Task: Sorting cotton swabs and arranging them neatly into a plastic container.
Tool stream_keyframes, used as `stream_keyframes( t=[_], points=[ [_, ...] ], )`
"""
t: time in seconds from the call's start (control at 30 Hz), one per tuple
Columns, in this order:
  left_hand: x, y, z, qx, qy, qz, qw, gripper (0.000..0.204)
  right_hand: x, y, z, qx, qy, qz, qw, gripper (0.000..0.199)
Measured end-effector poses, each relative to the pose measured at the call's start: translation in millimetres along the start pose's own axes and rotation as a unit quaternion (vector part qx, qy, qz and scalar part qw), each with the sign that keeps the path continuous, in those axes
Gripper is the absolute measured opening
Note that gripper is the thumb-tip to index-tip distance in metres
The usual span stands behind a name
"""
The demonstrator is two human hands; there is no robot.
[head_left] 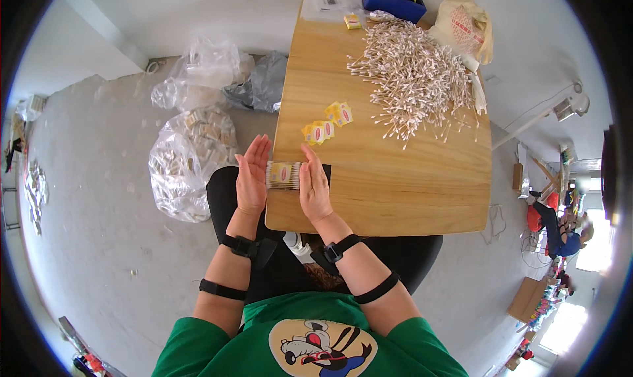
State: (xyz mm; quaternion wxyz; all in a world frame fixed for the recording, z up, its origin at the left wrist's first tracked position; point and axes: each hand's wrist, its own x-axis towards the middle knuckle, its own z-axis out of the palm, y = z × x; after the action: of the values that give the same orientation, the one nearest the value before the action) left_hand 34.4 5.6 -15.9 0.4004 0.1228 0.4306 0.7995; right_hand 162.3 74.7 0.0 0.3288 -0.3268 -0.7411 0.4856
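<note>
Bare wooden table (409,186) right of hands, cotton swab heap (415,74) crowding far end, yellow packets (328,123) between.

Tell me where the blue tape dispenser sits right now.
In the head view, the blue tape dispenser stands at the wooden table's far edge, just beyond the pile of cotton swabs.
</note>
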Motion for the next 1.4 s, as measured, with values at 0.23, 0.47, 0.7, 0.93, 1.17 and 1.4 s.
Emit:
stream_keyframes(
  t=[0.23,0.47,0.7,0.93,1.17,1.4],
  points=[
    [1.5,-2.1,-0.4,0.0,0.0,0.001,1.0,0.066,0.7,-1.7,19.2,0.061,0.029,0.028,0.997,0.042],
    [3.5,-12.0,-12.3,0.116,-0.034,0.051,0.991,0.066,-2.4,2.3,30.7,0.064,0.052,0.037,0.996,0.039],
    [0.0,-18.4,24.9,0.488,-0.148,0.224,0.831,0.056,0.2,23.6,18.1,0.184,0.12,0.08,0.972,0.036],
    [9.5,-49.3,0.1,0.5,-0.109,0.183,0.84,0.043,6.2,58.3,-110.8,-0.249,0.245,0.043,0.936,0.027],
    [-38.7,-83.6,91.2,0.605,-0.257,0.229,0.718,0.05,30.6,97.6,-209.9,-0.306,0.235,0.064,0.92,0.04],
    [-41.0,-84.1,116.1,0.695,-0.242,0.228,0.638,0.049,75.0,99.8,-223.4,-0.379,0.125,-0.029,0.917,0.052]
  ],
)
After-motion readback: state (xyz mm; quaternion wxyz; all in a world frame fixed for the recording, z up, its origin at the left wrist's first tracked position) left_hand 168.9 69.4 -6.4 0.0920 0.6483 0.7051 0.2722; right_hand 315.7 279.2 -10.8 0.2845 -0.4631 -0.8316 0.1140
